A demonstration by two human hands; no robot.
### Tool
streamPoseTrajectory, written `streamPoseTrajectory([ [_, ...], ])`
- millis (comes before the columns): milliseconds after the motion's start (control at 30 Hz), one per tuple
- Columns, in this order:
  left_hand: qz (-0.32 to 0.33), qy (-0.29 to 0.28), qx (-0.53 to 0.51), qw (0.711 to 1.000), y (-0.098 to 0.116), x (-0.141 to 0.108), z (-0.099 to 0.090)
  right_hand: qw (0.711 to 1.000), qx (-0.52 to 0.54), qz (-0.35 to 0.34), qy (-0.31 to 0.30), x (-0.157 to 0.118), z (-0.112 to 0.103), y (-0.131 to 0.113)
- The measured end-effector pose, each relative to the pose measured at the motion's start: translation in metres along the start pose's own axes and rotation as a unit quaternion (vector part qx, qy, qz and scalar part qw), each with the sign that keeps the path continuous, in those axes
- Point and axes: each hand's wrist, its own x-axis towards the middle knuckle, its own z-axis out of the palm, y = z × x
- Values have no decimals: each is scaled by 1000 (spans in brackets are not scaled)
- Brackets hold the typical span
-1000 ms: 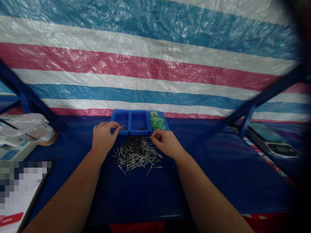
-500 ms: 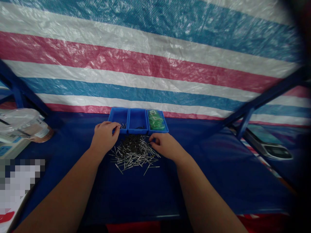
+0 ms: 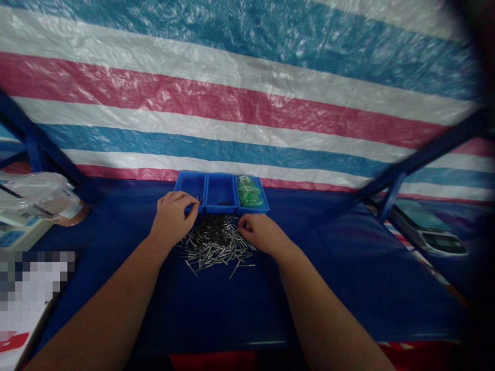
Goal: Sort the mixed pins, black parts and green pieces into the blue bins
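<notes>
A loose pile of thin metal pins (image 3: 216, 242), silvery in front and darker towards the back, lies on the blue table. Behind it stand three blue bins side by side. My left hand (image 3: 174, 214) is over the front of the left bin (image 3: 190, 180), thumb and fingertips drawn together; whatever they pinch is too small to make out. A few pins show in that bin beside the fingertips. At the pile's right edge, my right hand (image 3: 261, 232) has its fingers curled closed against the pins, and their contents are hidden.
The middle bin (image 3: 220, 188) has a few dark bits at its front. Green plastic packets (image 3: 249, 193) fill the right bin. A lidded plastic cup (image 3: 58, 201) stands at the left, a digital scale (image 3: 433, 232) at the right. Blue frame bars (image 3: 394, 193) slope at both sides.
My left hand has shifted slightly right along the front of the left bin, towards the pile. My right hand stays by the pile's right edge, its fingers curled a little tighter.
</notes>
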Motion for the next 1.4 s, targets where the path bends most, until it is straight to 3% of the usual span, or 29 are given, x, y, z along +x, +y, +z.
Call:
streamPoseTrajectory([
  [267, 15, 37, -7, 999, 1, -1, 0, 1000, -24, -2, 8, 0, 2, -1],
  [400, 55, 49, -37, 997, 8, 0, -5, 999, 18, -24, 41, -1, -4, -6],
  [533, 152, 4, -98, 983, 20, -2, -10, 989, 86, -117, 36, -4, -7, -13],
  [633, 202, -49, -118, 971, 27, -4, -9, 982, 108, -149, 34, -5, -6, -18],
  [833, 227, -105, -120, 961, 28, -5, -3, 978, 120, -161, 48, -4, -1, -21],
  [1033, 223, -110, -114, 962, 28, -5, -1, 976, 134, -164, 44, -4, 4, -22],
  [1167, 171, -40, -78, 981, 22, -2, -2, 973, 160, -147, 72, -4, 2, -19],
  [1300, 34, 47, -17, 998, 8, 1, -6, 983, 117, -109, 86, -2, -6, -8],
  [1400, -59, 60, 50, 995, -1, 1, -6, 995, 59, -65, 43, -1, -11, 2],
])
